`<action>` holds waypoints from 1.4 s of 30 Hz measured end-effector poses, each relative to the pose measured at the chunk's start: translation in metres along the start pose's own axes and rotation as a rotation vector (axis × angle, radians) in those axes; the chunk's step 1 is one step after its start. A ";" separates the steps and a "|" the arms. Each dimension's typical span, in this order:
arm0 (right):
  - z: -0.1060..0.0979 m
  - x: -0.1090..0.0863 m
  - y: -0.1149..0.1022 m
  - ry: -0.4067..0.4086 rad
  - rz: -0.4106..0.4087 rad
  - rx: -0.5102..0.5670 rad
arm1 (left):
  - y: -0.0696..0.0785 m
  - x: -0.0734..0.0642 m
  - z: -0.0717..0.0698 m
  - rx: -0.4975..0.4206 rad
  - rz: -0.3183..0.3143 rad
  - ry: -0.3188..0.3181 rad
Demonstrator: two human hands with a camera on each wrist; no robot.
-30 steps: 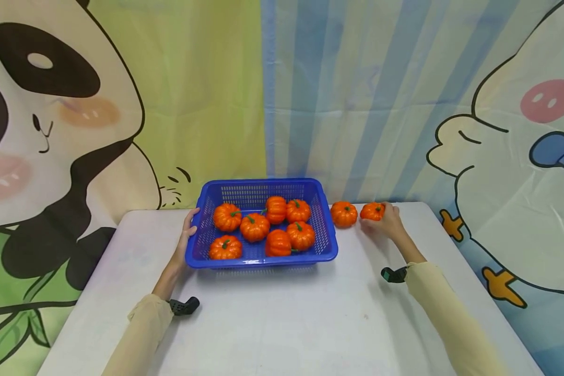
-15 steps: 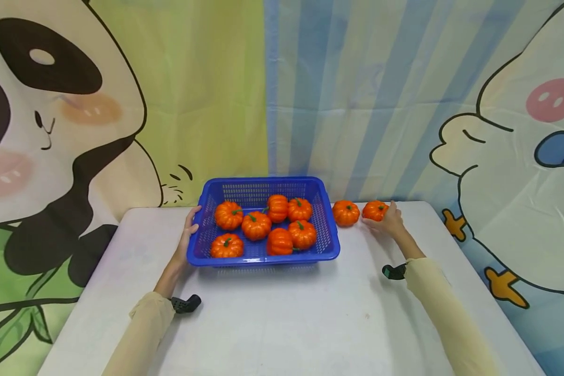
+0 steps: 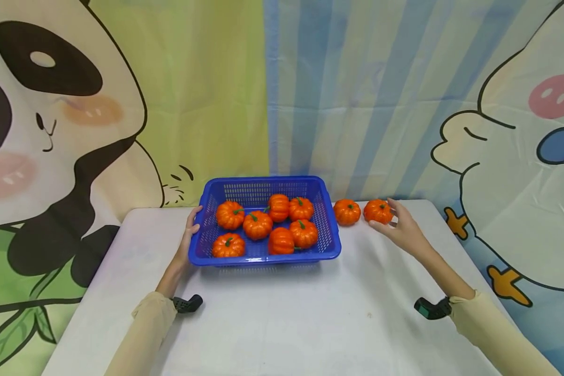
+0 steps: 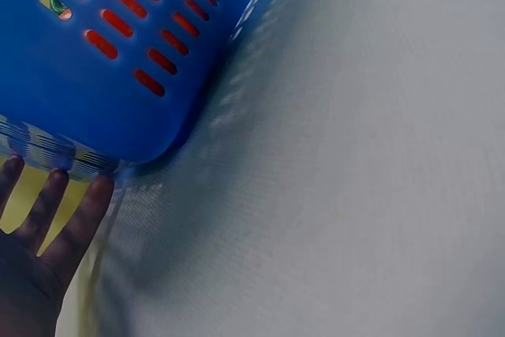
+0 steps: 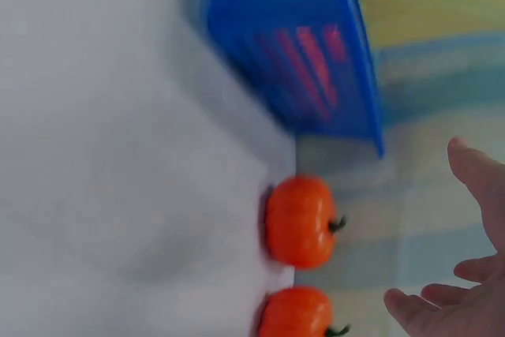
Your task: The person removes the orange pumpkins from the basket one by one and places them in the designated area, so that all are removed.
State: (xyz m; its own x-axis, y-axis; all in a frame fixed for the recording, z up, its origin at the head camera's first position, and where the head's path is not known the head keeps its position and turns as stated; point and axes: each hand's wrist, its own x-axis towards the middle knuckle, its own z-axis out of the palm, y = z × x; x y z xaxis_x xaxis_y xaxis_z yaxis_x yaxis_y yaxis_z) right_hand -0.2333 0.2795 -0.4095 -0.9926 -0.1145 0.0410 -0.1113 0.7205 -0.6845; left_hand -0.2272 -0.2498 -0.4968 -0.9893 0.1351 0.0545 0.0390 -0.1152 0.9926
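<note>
A blue plastic basket (image 3: 263, 259) with perforated walls holds several small orange pumpkins (image 3: 257, 225) with green stems. My left hand (image 3: 185, 241) rests against the basket's left side; in the left wrist view its fingers (image 4: 83, 222) are fairly straight, tips at the basket wall. To the right of the basket, two more pumpkins stand on the table: a nearer pumpkin (image 3: 347, 212) and a farther-right pumpkin (image 3: 378, 211). My right hand (image 3: 406, 230) is just right of that last pumpkin, thumb and fingers spread, holding nothing. The right wrist view shows its spread fingers (image 5: 473, 171).
The white table (image 3: 282, 313) has its back edge against a printed curtain (image 3: 338, 104). Both pumpkins outside the basket sit near that back edge. A black wrist device (image 3: 432, 308) is strapped on the right wrist, another device (image 3: 188, 304) on the left.
My right hand has let go of the rightmost pumpkin, spread its fingers and drawn back to the right. The left hand stays at the basket, which has not visibly moved.
</note>
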 end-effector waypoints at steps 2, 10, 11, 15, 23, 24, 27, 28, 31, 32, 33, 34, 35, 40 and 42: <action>0.002 -0.013 -0.013 -0.035 -0.015 0.030 | -0.001 0.000 -0.001 0.001 -0.001 -0.001; 0.008 -0.046 -0.049 -0.133 -0.089 0.093 | -0.004 0.001 -0.002 0.007 0.006 0.007; 0.009 -0.049 -0.053 -0.144 -0.097 0.099 | -0.004 0.001 -0.002 0.007 0.004 0.007; 0.014 -0.058 -0.063 -0.180 -0.131 0.112 | -0.003 0.001 -0.001 0.010 -0.005 0.005; 0.030 -0.066 -0.075 -0.264 -0.176 0.149 | -0.001 0.000 0.000 -0.007 -0.009 -0.001; 0.032 -0.067 -0.076 -0.277 -0.173 0.160 | -0.001 0.000 0.000 -0.006 -0.006 -0.002; 0.038 -0.067 -0.078 -0.316 -0.177 0.185 | -0.001 0.000 0.000 -0.004 -0.005 -0.004; 0.039 -0.066 -0.079 -0.329 -0.183 0.195 | -0.001 0.000 0.001 -0.004 -0.006 -0.004; 0.045 -0.066 -0.081 -0.357 -0.210 0.203 | -0.002 0.000 0.001 -0.006 -0.011 -0.005; 0.047 -0.065 -0.082 -0.365 -0.224 0.200 | -0.002 0.000 0.001 -0.005 -0.010 -0.006; 0.049 -0.065 -0.083 -0.372 -0.233 0.197 | -0.002 0.000 0.001 -0.005 -0.012 -0.007; 0.052 -0.065 -0.084 -0.378 -0.245 0.194 | -0.002 0.000 0.001 -0.005 -0.011 -0.007; 0.054 -0.064 -0.085 -0.382 -0.257 0.189 | -0.003 0.000 0.001 -0.002 -0.008 -0.007; 0.062 -0.060 -0.094 -0.403 -0.315 0.178 | -0.002 0.000 0.000 -0.003 -0.001 -0.010; 0.064 -0.056 -0.100 -0.412 -0.336 0.167 | -0.001 0.000 0.000 -0.011 0.000 -0.011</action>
State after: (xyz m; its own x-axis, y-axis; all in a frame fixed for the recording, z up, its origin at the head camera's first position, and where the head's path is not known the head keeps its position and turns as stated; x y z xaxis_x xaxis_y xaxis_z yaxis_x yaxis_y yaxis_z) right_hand -0.1633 0.1699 -0.3895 -0.7993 -0.6009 0.0119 -0.3755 0.4839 -0.7905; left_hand -0.2269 -0.2498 -0.4981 -0.9877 0.1458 0.0561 0.0378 -0.1258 0.9913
